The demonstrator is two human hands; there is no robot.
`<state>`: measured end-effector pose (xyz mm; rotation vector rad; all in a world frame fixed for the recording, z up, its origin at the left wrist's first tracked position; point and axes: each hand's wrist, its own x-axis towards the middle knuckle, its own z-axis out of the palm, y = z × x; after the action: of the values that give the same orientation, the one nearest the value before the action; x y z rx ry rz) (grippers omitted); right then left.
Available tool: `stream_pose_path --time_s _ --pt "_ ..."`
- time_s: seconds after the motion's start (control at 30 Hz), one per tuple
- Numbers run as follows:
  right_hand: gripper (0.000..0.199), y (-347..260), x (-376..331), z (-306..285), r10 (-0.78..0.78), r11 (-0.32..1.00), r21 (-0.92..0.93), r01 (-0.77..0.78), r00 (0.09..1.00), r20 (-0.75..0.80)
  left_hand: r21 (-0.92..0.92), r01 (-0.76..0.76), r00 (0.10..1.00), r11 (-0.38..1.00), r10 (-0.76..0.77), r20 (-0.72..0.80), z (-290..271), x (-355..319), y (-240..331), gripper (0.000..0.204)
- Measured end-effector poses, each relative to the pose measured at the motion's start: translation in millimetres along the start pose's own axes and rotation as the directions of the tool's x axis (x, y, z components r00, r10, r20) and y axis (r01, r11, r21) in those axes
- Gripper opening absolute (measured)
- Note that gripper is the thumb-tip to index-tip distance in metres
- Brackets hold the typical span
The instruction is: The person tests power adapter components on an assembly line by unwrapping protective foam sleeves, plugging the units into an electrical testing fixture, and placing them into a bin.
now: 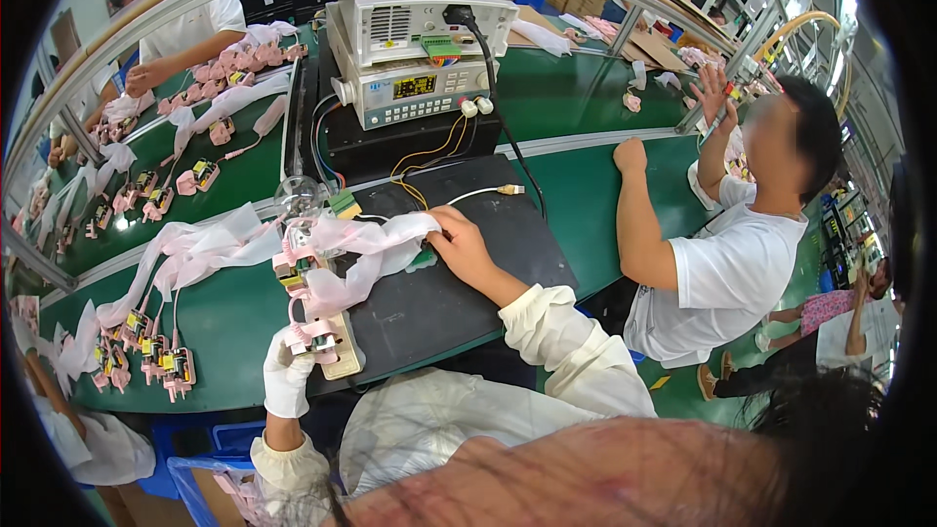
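My left hand, in a white glove, is closed on a pink plug adapter at the near left of the black mat. The adapter sits against a beige block-like fixture. My right hand is bare, its fingers closed on the end of a translucent white wrapping around a pink cable. That wrapping loops back toward more pink adapters with exposed circuit boards, just beyond my left hand. A clear glass bulb stands behind them. My right fingertips are partly hidden by the wrapping.
Stacked test instruments stand at the back of the black mat, with wires and a white USB cable nearby. Several pink adapters with wrapped cables lie on the green bench at left. A co-worker sits at right, arms raised over the bench.
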<state>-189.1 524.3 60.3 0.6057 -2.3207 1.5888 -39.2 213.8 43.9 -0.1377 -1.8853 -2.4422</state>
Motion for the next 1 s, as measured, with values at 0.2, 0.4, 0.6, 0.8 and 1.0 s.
stream_pose_path --time_s 0.2,0.4,0.6,0.8,1.0 --pt "0.034 -5.9 -3.0 -6.4 -0.101 0.993 -0.073 0.096 0.993 -0.068 -0.033 0.053 0.998 0.998 -0.054 -0.033 21.1 1.7 26.9 0.054" --pt "0.032 -6.8 -2.8 5.2 -0.149 0.988 -0.05 0.148 0.989 -0.008 0.222 0.04 0.999 0.974 -0.043 0.006 -17.3 -23.4 18.3 0.048" --pt "0.026 -1.7 -0.3 -4.3 -0.088 0.994 -0.064 0.09 0.996 0.03 0.02 0.141 0.99 0.99 -0.14 -0.007 -25.6 -44.1 23.6 0.044" --pt "0.026 -8.6 0.9 -11.5 0.0 1.0 -0.016 0.002 0.994 0.106 -0.089 0.129 0.992 0.988 -0.129 0.006 -32.8 -63.1 34.5 0.042" --pt "0.017 -80.2 -76.9 -6.7 -0.303 0.948 0.039 0.316 0.933 -0.192 -0.212 0.225 0.968 0.951 -0.194 0.157 14.5 -67.6 45.0 0.044"
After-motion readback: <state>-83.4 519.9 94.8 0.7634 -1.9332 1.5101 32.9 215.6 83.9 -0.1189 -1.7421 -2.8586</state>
